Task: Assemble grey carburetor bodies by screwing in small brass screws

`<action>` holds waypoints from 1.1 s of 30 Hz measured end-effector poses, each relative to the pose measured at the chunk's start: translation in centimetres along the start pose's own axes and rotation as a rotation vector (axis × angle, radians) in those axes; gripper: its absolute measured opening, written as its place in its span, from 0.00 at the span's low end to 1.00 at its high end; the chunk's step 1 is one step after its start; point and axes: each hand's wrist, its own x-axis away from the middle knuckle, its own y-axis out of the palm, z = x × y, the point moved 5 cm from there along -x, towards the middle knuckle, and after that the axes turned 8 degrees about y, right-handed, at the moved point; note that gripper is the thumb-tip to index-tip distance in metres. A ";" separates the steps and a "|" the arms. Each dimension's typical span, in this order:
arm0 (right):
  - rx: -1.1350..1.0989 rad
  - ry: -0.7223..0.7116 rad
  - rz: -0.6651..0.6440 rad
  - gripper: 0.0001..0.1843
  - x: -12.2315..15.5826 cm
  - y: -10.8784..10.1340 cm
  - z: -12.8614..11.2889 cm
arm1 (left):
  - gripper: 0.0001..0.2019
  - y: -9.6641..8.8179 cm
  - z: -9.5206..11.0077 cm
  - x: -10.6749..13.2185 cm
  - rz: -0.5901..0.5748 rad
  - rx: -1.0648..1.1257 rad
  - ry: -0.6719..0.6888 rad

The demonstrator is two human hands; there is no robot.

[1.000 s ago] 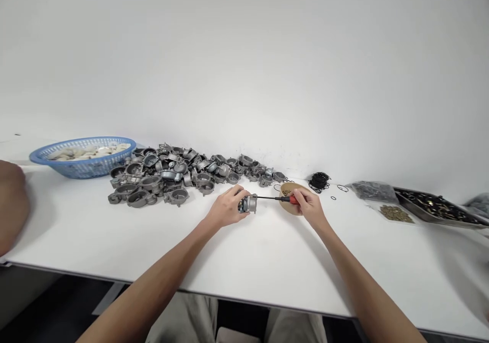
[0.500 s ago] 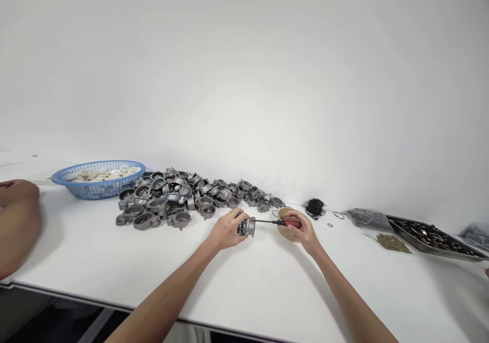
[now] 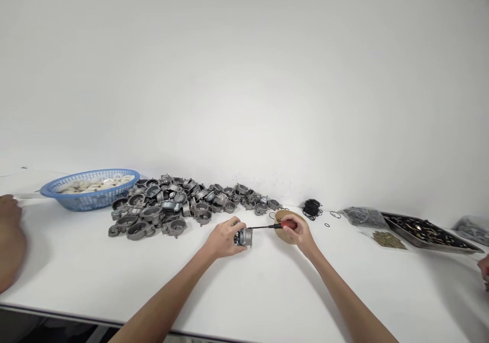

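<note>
My left hand is closed around a small grey metal casting that rests on the white table. My right hand grips the red handle of a screwdriver. Its dark shaft lies level and points left, with the tip at the casting. Under my right hand lies a round brown dish with small parts in it.
A heap of grey castings lies behind my left hand, with a blue basket of pale parts left of it. Black O-rings, a bag, brass bits and a metal tray sit right. Other people's hands show at far left and far right.
The view has tilted up a little, so everything sits lower in frame. Both my hands keep their grip on the casting and screwdriver. The hand at far left has drawn back.
</note>
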 end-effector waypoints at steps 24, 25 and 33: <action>-0.033 0.094 -0.015 0.19 -0.3 -0.9 1.5 | 0.29 1.3 0.9 -0.2 -0.092 0.379 -0.252; -0.039 0.093 -0.036 0.18 -0.3 -1.0 1.7 | 0.29 1.3 0.8 -0.3 -0.085 0.401 -0.264; -0.148 0.178 -0.121 0.14 -0.1 -1.4 3.1 | 0.16 1.4 -0.3 -0.2 -0.020 0.544 -0.373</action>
